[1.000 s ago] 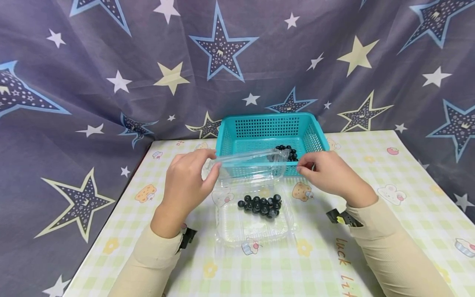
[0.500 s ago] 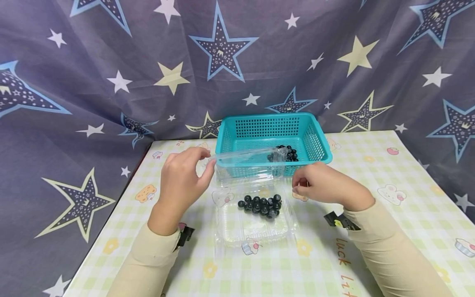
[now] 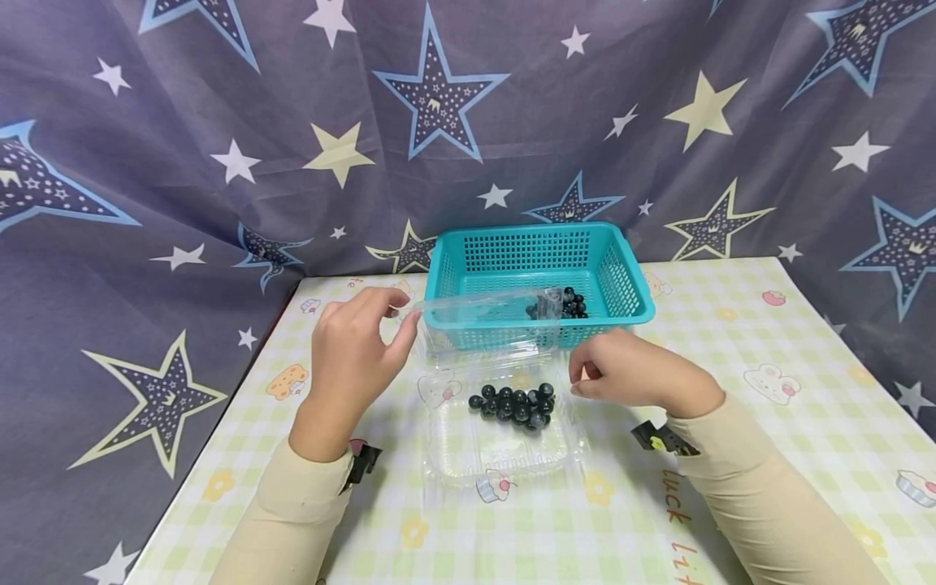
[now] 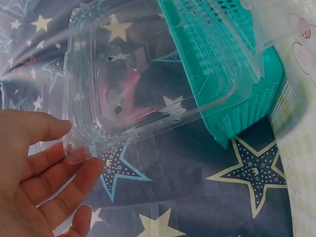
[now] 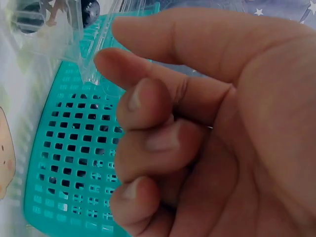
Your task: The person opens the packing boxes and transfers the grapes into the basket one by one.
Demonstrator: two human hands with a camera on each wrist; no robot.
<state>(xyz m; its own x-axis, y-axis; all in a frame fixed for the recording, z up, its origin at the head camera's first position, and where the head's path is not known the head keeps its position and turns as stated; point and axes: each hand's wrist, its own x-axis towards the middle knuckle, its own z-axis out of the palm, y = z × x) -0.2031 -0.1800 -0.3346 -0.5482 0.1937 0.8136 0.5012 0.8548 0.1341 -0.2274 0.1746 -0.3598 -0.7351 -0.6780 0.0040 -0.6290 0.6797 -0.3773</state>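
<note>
A clear plastic clamshell box (image 3: pixel 468 471) lies on the table with its lid (image 3: pixel 486 325) raised toward the back. A bunch of dark grapes (image 3: pixel 512 406) rests in the box's base. My left hand (image 3: pixel 354 349) pinches the lid's left corner between thumb and fingers; in the left wrist view a fingertip shows through the plastic lid (image 4: pixel 133 89). Beside the box's right rim is my right hand (image 3: pixel 632 370), fingers loosely curled and holding nothing. Its thumb and index finger are apart in the right wrist view, near the clear plastic edge.
Behind the box stands a turquoise basket (image 3: pixel 526 231) with more dark grapes (image 3: pixel 574 302) inside, partly seen through the lid. A checked cloth (image 3: pixel 731 325) covers the table. A star-patterned curtain (image 3: pixel 278 162) hangs at the back and left.
My right hand has come down and left, from near the basket's front to the box's right side. My left hand and the lid's corner have shifted slightly left.
</note>
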